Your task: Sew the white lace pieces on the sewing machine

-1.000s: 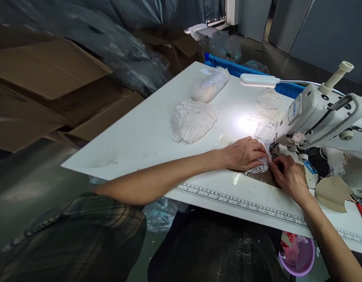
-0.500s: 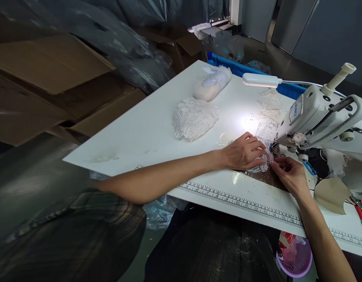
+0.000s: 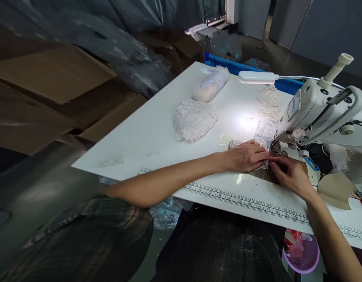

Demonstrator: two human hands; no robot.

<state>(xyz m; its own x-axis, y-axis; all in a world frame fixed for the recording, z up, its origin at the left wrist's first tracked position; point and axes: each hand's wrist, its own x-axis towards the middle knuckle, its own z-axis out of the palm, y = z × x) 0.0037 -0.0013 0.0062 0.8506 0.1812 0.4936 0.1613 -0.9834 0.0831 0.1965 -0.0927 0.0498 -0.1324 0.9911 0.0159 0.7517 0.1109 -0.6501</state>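
A piece of white lace (image 3: 261, 143) lies at the needle area of a white sewing machine (image 3: 312, 102), mostly covered by my hands. My left hand (image 3: 249, 157) presses on the lace with its fingers together, their tips meeting my right hand's at the lace edge. My right hand (image 3: 291, 172) is closed in a pinch on that edge, just in front of the presser foot (image 3: 272, 146). What lies directly under my left palm is hidden. Behind my hands, more lace pieces (image 3: 267, 107) are spread under the lamp (image 3: 258, 77).
A stack of lace pieces (image 3: 195, 120) and a wrapped pale bundle (image 3: 212, 84) lie on the white table (image 3: 134, 145). A printed ruler (image 3: 239, 202) runs along its front edge. Cardboard boxes (image 3: 51, 74) stand left; a purple basket (image 3: 306, 258) is below right.
My hands have come together at the lace edge, lower and nearer the table's front. My left fingers have moved down from the lace's top. The view has shifted slightly.
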